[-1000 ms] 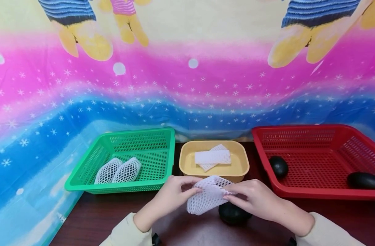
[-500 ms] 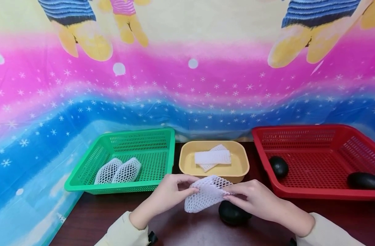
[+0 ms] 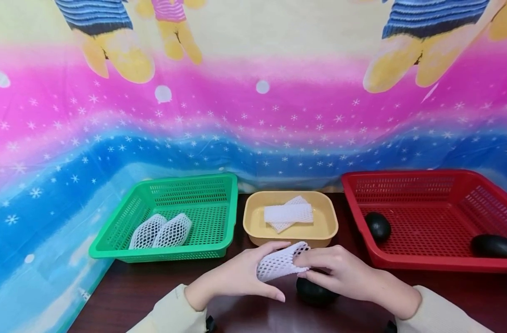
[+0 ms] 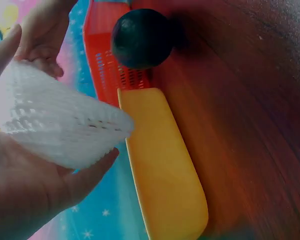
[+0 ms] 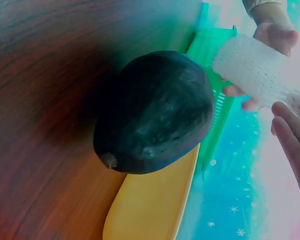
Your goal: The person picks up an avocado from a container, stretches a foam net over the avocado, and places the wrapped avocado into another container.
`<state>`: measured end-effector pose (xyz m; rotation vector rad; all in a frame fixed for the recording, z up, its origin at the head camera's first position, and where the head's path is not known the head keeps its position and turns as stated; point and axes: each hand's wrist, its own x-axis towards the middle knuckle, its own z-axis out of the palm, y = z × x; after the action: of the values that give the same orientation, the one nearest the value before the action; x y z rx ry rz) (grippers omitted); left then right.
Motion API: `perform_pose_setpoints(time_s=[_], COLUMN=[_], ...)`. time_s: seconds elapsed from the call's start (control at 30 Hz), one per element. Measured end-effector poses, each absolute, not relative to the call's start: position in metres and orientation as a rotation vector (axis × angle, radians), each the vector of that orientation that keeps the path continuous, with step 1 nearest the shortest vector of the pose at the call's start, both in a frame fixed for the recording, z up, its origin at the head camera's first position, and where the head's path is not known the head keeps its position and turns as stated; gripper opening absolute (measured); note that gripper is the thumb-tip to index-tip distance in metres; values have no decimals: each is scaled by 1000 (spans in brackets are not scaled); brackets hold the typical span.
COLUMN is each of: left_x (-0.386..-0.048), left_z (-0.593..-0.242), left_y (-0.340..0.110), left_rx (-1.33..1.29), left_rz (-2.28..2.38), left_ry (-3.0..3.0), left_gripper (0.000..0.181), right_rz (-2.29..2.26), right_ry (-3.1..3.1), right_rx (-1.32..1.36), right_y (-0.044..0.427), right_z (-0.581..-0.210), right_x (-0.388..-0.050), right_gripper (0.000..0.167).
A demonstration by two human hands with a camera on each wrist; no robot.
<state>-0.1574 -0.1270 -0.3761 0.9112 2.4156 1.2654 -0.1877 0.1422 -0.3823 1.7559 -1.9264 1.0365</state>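
Observation:
A white foam fruit net (image 3: 278, 264) hangs above the table between both hands. My right hand (image 3: 340, 270) pinches the rim at its open end, with fingertips at the mouth. Along the net's other end lies my left hand (image 3: 236, 275), its thumb spread away and its fingers partly hidden behind the mesh. In the left wrist view the net (image 4: 65, 117) sits between the spread thumb and fingers. A glossy black oval fruit or vegetable (image 3: 315, 291) lies on the table below the right hand; the right wrist view shows a pale scar at one end of this black oval (image 5: 155, 112).
A green basket (image 3: 226, 231) at left holds two netted dark ovals (image 3: 172, 231). The yellow tub (image 3: 251, 226) behind the hands holds flat foam nets (image 3: 288, 212). At right, a red basket (image 3: 428, 261) contains two black ovals (image 3: 378, 226). A printed cloth (image 3: 220, 92) hangs behind.
My left hand has let its thumb off the net and spread it downward, with its fingers now behind the mesh. The net looks narrower and more rounded. The right hand stays at the rim.

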Motion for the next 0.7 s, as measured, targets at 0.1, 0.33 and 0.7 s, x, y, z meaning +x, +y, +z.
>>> perform_pose_setpoints(time_s=[0.1,0.33,0.7], left_x=[-160,-163,-154], left_z=[-376,-367,-370], left_y=[-125,-133,-158], left_rx=[935,857,819], left_rz=[1283,1281,1261], left_ry=[2414,2523,2563], left_gripper=[81,73,67], right_rz=[1036,1068,1081], right_ry=[-1916,-2018,-2295], right_rx=[1760,1715,1605], right_y=[142,148,172], right_z=[-379,-368,-363], right_x=[-188,-185,-177], right_gripper=[23,36,67])
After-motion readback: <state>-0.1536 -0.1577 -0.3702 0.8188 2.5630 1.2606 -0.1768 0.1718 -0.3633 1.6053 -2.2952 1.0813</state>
